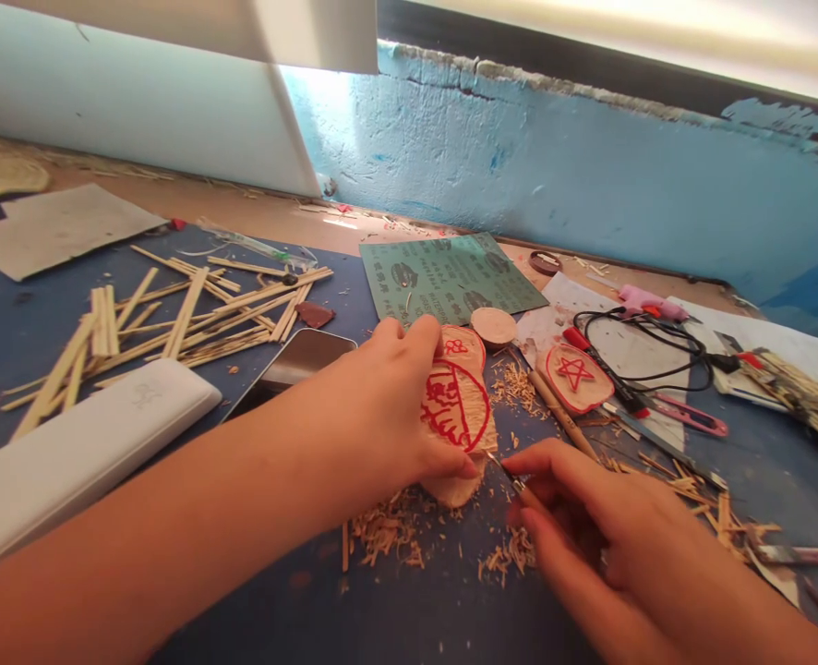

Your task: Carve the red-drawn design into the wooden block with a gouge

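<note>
wood shavings lie all over the blue table top in the low middle of the frame. the left hand sits in the middle of the frame and its fingers curl tight around a flat wood piece with red lines drawn on it. the red lines look a bit like writing, but they cannot be read. the right hand is at the lower right, fingers pinched shut on a thin carving tool. the tool's tip touches the bottom edge of the wood piece.

just behind it lies a small wood piece with a red star, and another star piece sits to the right. a green sheet of sandpaper lies above the middle, with dark printed marks too small to read. wooden sticks lie in a pile at the left, by a white case. a pink glue gun with a black cord lies at the right.
</note>
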A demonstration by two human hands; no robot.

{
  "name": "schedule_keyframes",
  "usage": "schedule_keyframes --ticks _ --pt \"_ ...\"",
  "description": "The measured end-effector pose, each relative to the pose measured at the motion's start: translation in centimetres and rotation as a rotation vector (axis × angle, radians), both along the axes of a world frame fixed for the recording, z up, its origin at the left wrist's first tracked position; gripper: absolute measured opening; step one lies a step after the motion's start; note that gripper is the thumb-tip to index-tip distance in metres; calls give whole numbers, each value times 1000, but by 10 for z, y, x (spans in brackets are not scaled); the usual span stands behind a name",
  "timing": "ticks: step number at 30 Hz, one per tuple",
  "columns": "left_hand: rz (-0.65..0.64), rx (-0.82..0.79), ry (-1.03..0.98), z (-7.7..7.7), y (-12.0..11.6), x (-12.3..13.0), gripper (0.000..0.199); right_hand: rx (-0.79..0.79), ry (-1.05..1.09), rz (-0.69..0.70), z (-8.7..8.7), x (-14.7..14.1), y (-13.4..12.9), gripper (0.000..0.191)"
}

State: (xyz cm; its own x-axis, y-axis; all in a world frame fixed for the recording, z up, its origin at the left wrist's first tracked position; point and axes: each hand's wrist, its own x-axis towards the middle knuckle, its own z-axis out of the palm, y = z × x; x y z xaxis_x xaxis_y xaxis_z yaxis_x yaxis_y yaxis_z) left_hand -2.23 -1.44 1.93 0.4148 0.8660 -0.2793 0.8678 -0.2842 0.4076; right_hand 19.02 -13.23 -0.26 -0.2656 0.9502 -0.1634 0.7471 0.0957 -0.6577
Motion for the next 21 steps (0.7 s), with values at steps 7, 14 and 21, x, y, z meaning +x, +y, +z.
schedule_keyframes --ticks 7,14,21 --pt "-16 -15 -49 -3 4 1 78 91 22 -167 -11 0 13 7" --pt "-26 0 -62 -4 4 1 78 80 84 -151 -19 -3 18 10" --pt "-13 -12 -28 -2 0 3 78 385 -143 -35 -25 -2 15 16"
